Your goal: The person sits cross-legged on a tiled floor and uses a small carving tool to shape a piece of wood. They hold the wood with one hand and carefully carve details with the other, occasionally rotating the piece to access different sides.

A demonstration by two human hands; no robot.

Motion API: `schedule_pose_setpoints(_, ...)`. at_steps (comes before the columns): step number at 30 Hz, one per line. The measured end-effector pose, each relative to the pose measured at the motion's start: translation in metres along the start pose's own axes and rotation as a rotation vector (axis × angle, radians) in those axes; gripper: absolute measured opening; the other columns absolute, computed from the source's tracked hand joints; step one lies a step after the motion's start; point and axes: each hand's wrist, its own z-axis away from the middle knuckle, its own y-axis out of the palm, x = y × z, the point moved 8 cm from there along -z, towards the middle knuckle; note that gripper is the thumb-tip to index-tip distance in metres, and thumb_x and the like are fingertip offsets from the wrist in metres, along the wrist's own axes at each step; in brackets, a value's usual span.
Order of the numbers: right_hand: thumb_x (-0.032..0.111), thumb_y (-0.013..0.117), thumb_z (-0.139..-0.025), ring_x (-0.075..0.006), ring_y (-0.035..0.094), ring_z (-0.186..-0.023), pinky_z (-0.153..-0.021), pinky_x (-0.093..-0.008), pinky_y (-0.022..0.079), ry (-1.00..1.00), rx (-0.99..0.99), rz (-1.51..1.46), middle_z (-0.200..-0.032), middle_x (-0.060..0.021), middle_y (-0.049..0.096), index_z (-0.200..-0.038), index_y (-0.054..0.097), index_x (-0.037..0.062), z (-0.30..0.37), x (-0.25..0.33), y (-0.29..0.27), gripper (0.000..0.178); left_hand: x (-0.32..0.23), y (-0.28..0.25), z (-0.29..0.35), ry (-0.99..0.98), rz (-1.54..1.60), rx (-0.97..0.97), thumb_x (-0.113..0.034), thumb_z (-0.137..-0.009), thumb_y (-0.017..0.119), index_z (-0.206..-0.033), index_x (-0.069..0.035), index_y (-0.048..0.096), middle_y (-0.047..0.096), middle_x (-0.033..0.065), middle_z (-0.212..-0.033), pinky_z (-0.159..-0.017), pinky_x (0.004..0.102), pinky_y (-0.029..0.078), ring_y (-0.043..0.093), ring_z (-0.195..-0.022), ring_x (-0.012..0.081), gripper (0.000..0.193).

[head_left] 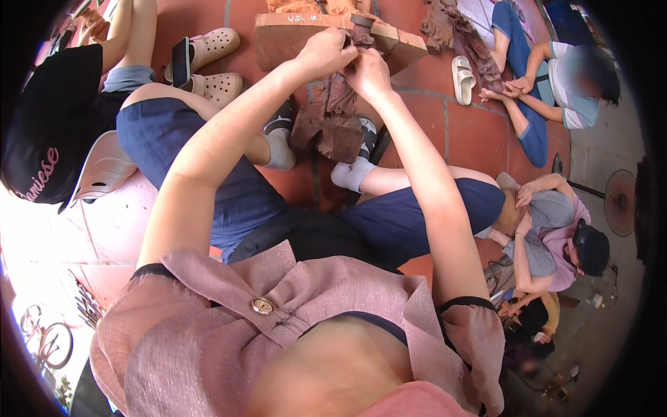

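A dark reddish-brown wood carving (338,96) stands upright between my feet, on a rough blocky base (326,132). Both my arms reach forward to its upper part. My left hand (325,53) is closed around the carving near its top, fingers curled inward. Right beside it, my right hand (370,74) is closed too, its bent fingertips against the carving. Whatever small thing its fingers may pinch is hidden. The two hands nearly touch.
Just beyond my hands is a thick wooden board (281,35) with orange-brown carvings (340,7). Beige clogs (214,47) and a phone (180,62) lie left; a white sandal (463,80) lies right. Seated people flank me, one in a black cap (52,125) close by. A fan (619,203) stands far right.
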Motion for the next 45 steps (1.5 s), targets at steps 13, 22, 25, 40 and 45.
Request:
schedule_pose_setpoints(13, 0.024, 0.074, -0.068, -0.0309, 0.054, -0.095, -0.080, -0.0400, 0.048, -0.137, -0.063, 0.113, -0.083, -0.0064, 0.063, -0.077, 0.068, 0.0059, 0.020, 0.009, 0.012, 0.021, 0.019, 0.017, 0.022, -0.135, 0.072, 0.064, -0.027, -0.079, 0.050, -0.077, 0.002, 0.062, 0.063, 0.0220, -0.074, -0.072, 0.0427, 0.049, 0.063, -0.076, 0.0360, 0.031)
schedule_pose_setpoints(22, 0.020, 0.071, -0.068, -0.0313, 0.053, -0.099, -0.084, -0.0381, 0.047, -0.065, -0.052, 0.034, -0.081, -0.0065, 0.063, -0.077, 0.069, 0.0067, 0.019, 0.010, 0.009, 0.016, 0.024, 0.026, 0.018, -0.140, 0.100, 0.195, -0.026, -0.079, 0.049, -0.079, 0.001, 0.063, 0.063, 0.0212, -0.072, -0.069, 0.0425, 0.049, 0.063, -0.070, 0.0351, 0.030)
schedule_pose_setpoints(25, 0.018, 0.070, -0.069, -0.0307, 0.052, -0.098, -0.083, -0.0388, 0.047, -0.087, -0.052, 0.112, -0.082, -0.0066, 0.064, -0.079, 0.068, 0.0072, 0.017, 0.010, 0.014, 0.015, 0.022, 0.017, 0.016, -0.152, 0.092, 0.045, -0.026, -0.079, 0.048, -0.077, 0.003, 0.062, 0.063, 0.0219, -0.072, -0.069, 0.0436, 0.048, 0.063, -0.070, 0.0353, 0.032)
schedule_pose_setpoints(40, 0.027, 0.072, -0.069, -0.0349, 0.049, -0.105, -0.085, -0.0454, 0.044, -0.070, -0.036, 0.082, -0.094, -0.0070, 0.062, -0.082, 0.070, 0.0094, 0.012, 0.009, 0.027, 0.022, 0.052, 0.029, 0.015, -0.323, 0.277, 0.168, -0.020, -0.079, 0.050, -0.079, 0.005, 0.063, 0.064, 0.0168, -0.066, -0.056, 0.0364, 0.052, 0.066, -0.057, 0.0252, 0.028)
schedule_pose_setpoints(45, 0.025, 0.076, -0.064, -0.0377, 0.047, -0.112, -0.087, -0.0447, 0.046, -0.146, -0.045, 0.192, -0.095, -0.0052, 0.062, -0.078, 0.070, 0.0112, 0.025, 0.019, 0.034, 0.021, 0.055, 0.043, 0.040, -0.629, 0.471, 0.301, -0.022, -0.080, 0.055, -0.080, 0.006, 0.065, 0.065, 0.0168, -0.069, -0.055, 0.0362, 0.054, 0.066, -0.059, 0.0236, 0.030)
